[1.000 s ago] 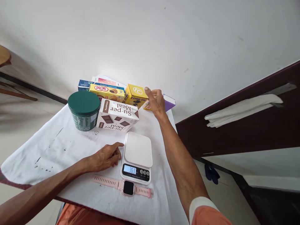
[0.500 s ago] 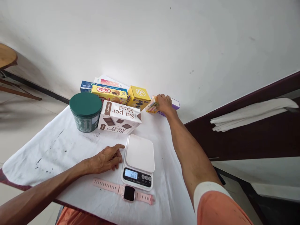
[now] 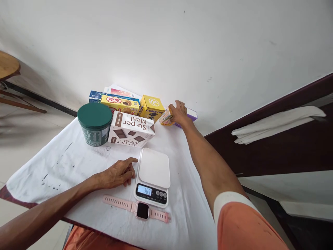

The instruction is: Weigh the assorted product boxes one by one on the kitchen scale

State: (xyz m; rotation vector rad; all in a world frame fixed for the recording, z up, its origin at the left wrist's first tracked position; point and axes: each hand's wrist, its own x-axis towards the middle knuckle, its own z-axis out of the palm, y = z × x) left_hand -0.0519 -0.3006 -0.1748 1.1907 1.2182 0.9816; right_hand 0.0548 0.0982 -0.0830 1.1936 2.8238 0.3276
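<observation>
My right hand [image 3: 178, 113] is over a small orange-and-white box [image 3: 165, 117] at the back right of the table. Its fingers are spread, with one against the box's edge; part of the box is hidden. Behind this hand lies a purple-and-white box [image 3: 191, 114]. My left hand [image 3: 121, 172] rests beside a white digital scale [image 3: 154, 168], index finger stretched toward its left edge and the others loosely curled. The scale's display reads about 363, and its plate is bare. Below it lies a pink-strapped smartwatch [image 3: 143, 210].
A green lidded tub [image 3: 94, 126] and a white "Su-per Meal" box [image 3: 131, 130] stand behind the scale. Farther back are a yellow cube-shaped box [image 3: 152, 107], a long yellow box [image 3: 120, 101] and a blue toothpaste box [image 3: 95, 96], near the wall.
My right hand's fingers have lifted and spread over the small orange-and-white box, which stays where it was. The left hand keeps its place beside the scale. The view has shifted slightly.
</observation>
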